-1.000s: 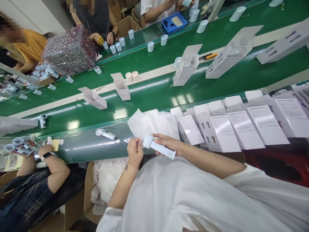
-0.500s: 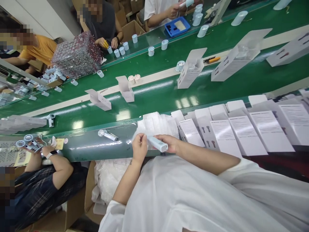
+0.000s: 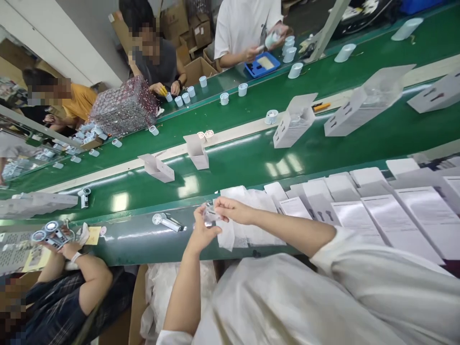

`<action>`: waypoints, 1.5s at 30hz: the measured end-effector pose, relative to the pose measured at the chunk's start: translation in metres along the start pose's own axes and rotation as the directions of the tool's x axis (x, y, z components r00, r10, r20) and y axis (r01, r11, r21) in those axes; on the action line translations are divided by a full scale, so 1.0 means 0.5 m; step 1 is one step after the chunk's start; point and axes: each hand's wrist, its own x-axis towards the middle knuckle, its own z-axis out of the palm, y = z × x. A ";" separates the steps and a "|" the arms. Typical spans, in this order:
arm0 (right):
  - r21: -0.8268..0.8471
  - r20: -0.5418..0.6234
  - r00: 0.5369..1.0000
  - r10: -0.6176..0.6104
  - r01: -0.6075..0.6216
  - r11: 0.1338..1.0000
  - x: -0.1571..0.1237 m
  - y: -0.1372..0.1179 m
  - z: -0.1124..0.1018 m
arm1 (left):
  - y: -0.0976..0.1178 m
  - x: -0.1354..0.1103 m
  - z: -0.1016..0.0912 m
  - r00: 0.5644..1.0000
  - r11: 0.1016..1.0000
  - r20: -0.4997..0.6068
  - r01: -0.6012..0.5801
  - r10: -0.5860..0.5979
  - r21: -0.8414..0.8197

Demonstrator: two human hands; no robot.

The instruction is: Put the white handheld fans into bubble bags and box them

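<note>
My left hand (image 3: 203,231) and my right hand (image 3: 233,210) meet above the belt's near edge. Their fingertips pinch the top of a thin translucent plastic bag (image 3: 225,235), which hangs down below them. A loose pile of similar bags (image 3: 257,225) lies under and beyond my right hand. The pale blue handheld device I held earlier does not show; my hands or the plastic may hide it. A pale blue handheld fan (image 3: 167,222) lies on the belt to the left of my hands, apart from them.
Several open white cartons (image 3: 362,211) lie to the right. A co-worker's hands (image 3: 68,248) hold a fan at left. Boxes and cups stand on green belts beyond, with more people at the far side. A cardboard box with plastic (image 3: 176,299) sits below.
My right hand has let go of the pale blue device, which is out of sight. Both hands now pinch plastic, and the view has swung, shifting everything slightly down and right.
</note>
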 end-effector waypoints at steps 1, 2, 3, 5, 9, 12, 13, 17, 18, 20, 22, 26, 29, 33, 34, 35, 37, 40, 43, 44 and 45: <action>-0.020 0.058 0.998 0.001 0.001 1.000 0.017 0.004 -0.004 | -0.013 0.011 0.005 0.999 1.000 0.028 0.021 -0.021 -0.001; -0.053 0.108 0.994 0.008 -0.003 0.999 0.038 0.001 -0.014 | -0.023 0.021 0.009 0.999 0.999 0.017 0.037 -0.038 0.011; -0.082 0.132 0.991 0.015 -0.004 0.997 0.063 -0.009 -0.033 | -0.029 0.030 0.011 0.999 0.998 -0.016 0.051 -0.050 0.030; -0.186 0.058 0.998 -0.033 0.043 0.982 0.130 -0.044 -0.092 | -0.026 0.044 0.005 0.993 0.997 -0.103 0.062 -0.056 0.054; -0.695 -0.186 0.926 -0.328 0.112 0.710 0.301 -0.109 -0.249 | 0.035 0.093 -0.049 0.934 0.996 -0.357 -0.042 0.013 -0.076; -0.806 -0.100 0.949 -0.298 0.099 0.584 0.388 -0.104 -0.327 | 0.103 0.180 -0.085 0.816 0.950 -0.575 -0.217 0.051 -0.223; -0.801 -0.070 0.955 -0.288 0.118 0.586 0.401 -0.095 -0.340 | 0.123 0.217 -0.090 0.785 0.929 -0.615 -0.276 0.071 -0.245; -0.782 -0.007 0.951 -0.310 0.188 0.595 0.397 -0.061 -0.364 | 0.169 0.358 -0.077 0.732 0.925 -0.620 -0.379 0.283 -0.025; -0.778 -0.011 0.948 -0.317 0.191 0.599 0.391 -0.058 -0.368 | 0.174 0.381 -0.069 0.725 0.919 -0.576 -0.373 0.377 0.132; -0.763 -0.033 0.944 -0.327 0.188 0.619 0.381 -0.058 -0.376 | 0.183 0.406 -0.054 0.740 0.787 -0.361 -0.358 0.567 0.502; -0.758 -0.027 0.946 -0.324 0.192 0.624 0.376 -0.063 -0.382 | 0.199 0.415 -0.037 0.772 0.512 -0.027 -0.395 0.635 0.763; -0.750 0.007 0.942 -0.336 0.227 0.621 0.371 -0.071 -0.381 | 0.238 0.444 0.000 0.795 0.155 0.339 -0.469 0.504 0.870; -0.724 0.015 0.937 -0.348 0.250 0.642 0.364 -0.072 -0.372 | 0.246 0.477 0.033 0.859 0.117 0.308 -0.384 0.408 0.916; -0.667 0.035 0.932 -0.362 0.291 0.686 0.346 -0.075 -0.370 | 0.220 0.466 0.069 0.875 0.133 0.227 -0.309 0.427 0.942; -0.651 0.018 0.932 -0.363 0.286 0.703 0.338 -0.077 -0.373 | 0.212 0.451 0.073 0.858 0.144 0.224 -0.323 0.463 0.936; -0.637 0.000 0.934 -0.356 0.275 0.721 0.329 -0.079 -0.377 | 0.204 0.433 0.074 0.838 0.160 0.227 -0.345 0.497 0.925; -0.613 -0.014 0.945 -0.328 0.251 0.750 0.305 -0.083 -0.385 | 0.192 0.391 0.067 0.805 0.209 0.244 -0.409 0.542 0.888; -0.596 -0.011 0.964 -0.265 0.207 0.776 0.262 -0.084 -0.395 | 0.162 0.317 0.043 0.785 0.342 0.216 -0.476 0.581 0.810; -0.565 -0.091 0.968 -0.234 0.144 0.812 0.227 -0.078 -0.401 | 0.085 0.222 0.025 0.855 0.611 -0.036 -0.339 0.517 0.715; -0.547 -0.126 0.963 -0.238 0.133 0.827 0.218 -0.076 -0.403 | 0.047 0.184 0.024 0.895 0.718 -0.130 -0.247 0.426 0.650; -0.528 -0.156 0.957 -0.244 0.128 0.840 0.211 -0.075 -0.405 | 0.005 0.145 0.025 0.934 0.810 -0.192 -0.145 0.301 0.568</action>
